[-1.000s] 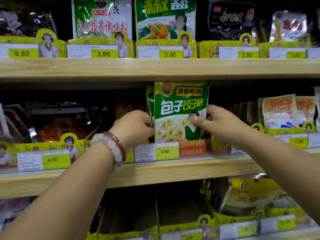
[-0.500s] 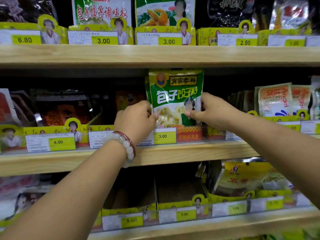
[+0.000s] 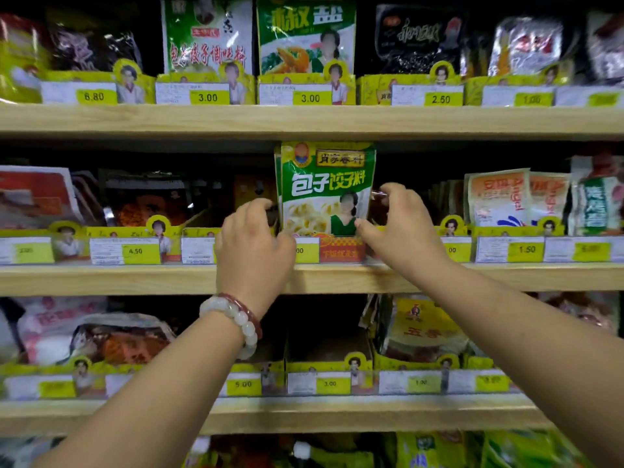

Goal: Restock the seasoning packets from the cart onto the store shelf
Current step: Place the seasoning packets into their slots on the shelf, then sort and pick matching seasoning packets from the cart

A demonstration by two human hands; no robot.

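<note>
A green and white seasoning packet (image 3: 326, 187) stands upright in a slot on the middle wooden shelf (image 3: 135, 280), with more packets of the same kind just behind it. Its lower edge sits behind the clear price rail. My left hand (image 3: 253, 241), with bead bracelets on the wrist, curls its fingers round the packets' left edge. My right hand (image 3: 400, 228) holds the right edge, its thumb pressing the front lower corner. The cart is out of view.
Other seasoning bags fill yellow display boxes on the top shelf (image 3: 304, 119) and the lower shelf (image 3: 304, 413). Orange and white yeast packets (image 3: 496, 201) stand to the right. Dark bags (image 3: 148, 201) lie to the left. Price tags line every shelf edge.
The packets have sunk a little lower behind the price rail. Both hands have slid down to the packets' lower sides, and the right fingers have spread slightly from the edge.
</note>
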